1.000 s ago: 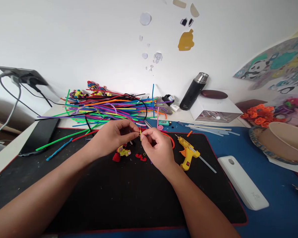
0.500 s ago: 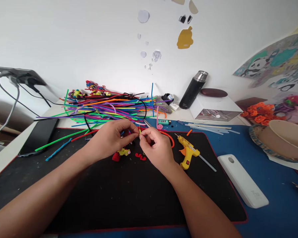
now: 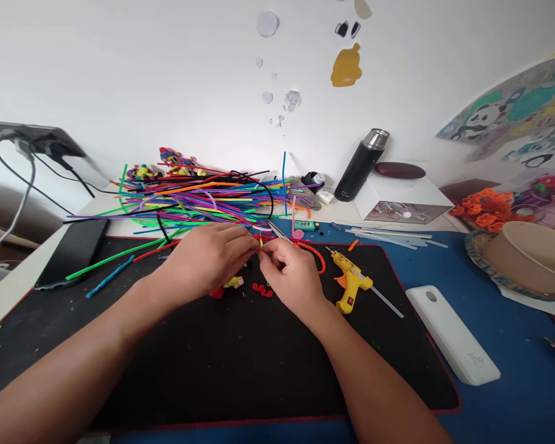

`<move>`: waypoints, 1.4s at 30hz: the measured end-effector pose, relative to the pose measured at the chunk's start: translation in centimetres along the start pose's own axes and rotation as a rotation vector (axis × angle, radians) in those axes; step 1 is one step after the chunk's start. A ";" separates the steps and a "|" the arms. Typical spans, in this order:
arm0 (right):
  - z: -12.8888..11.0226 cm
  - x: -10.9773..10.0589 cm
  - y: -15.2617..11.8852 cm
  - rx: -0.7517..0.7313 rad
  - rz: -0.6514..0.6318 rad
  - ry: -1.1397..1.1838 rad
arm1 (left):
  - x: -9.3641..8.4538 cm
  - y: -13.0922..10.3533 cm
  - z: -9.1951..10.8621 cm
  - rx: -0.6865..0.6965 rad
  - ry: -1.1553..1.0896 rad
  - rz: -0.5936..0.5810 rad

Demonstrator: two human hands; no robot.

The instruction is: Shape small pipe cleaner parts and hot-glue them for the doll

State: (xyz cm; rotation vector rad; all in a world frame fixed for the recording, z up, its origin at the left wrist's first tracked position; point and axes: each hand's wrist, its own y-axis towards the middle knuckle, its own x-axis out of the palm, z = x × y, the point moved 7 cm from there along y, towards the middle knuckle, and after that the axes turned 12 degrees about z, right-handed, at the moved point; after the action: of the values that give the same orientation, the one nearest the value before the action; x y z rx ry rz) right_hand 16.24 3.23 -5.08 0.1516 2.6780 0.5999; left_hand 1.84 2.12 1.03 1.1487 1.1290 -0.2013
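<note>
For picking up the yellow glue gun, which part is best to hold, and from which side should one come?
I would take the glue gun by its handle, from the near side: it lies flat on the black mat, handle end toward the person. The nozzle points away, so this probably avoids its tip and the glue stick protruding behind.

This looks like a hobby-craft desk (image 3: pixel 513 351), probably in a home; coloured pipe cleaners (image 3: pixel 203 198) lie heaped near the white wall (image 3: pixel 120 74), with a glue gun (image 3: pixel 350 285) nearby; a flask (image 3: pixel 361 168), a phone (image 3: pixel 74 256) and wall cut-outs (image 3: pixel 346 66) look domestic.
</note>
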 end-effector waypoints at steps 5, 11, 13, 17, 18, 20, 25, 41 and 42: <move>0.5 0.1 0.2 0.055 -0.017 0.010 | 0.2 -0.1 0.6 0.085 0.119 -0.038; 1.1 0.3 0.2 0.159 -0.044 0.075 | 0.3 -0.2 1.1 0.135 0.191 -0.021; 1.4 0.4 0.2 0.191 -0.045 0.091 | 0.4 -0.2 1.2 0.138 0.204 -0.008; 1.8 0.6 0.1 0.229 -0.046 0.109 | 0.8 -0.2 1.2 0.134 0.203 0.006; 1.9 0.7 0.1 0.240 -0.047 0.113 | 0.9 -0.3 1.2 0.129 0.203 0.004; 2.0 0.7 0.0 0.276 -0.059 0.134 | 1.2 -0.4 1.1 0.119 0.203 -0.009; 2.0 1.0 -0.3 0.376 -0.095 0.240 | 1.5 -0.4 0.3 0.009 0.133 -0.004; 1.1 0.8 -0.1 0.460 -0.110 0.422 | 1.0 -0.4 -2.8 -0.661 -0.479 -0.055; 1.1 0.8 -0.1 0.462 -0.109 0.425 | 1.1 -0.4 -2.8 -0.679 -0.500 -0.064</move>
State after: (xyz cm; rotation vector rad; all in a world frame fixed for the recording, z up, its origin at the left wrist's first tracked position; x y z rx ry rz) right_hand 15.95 3.72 -6.34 -0.0009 3.1718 -0.0410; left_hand 0.36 4.60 0.05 0.4195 0.6966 -0.1270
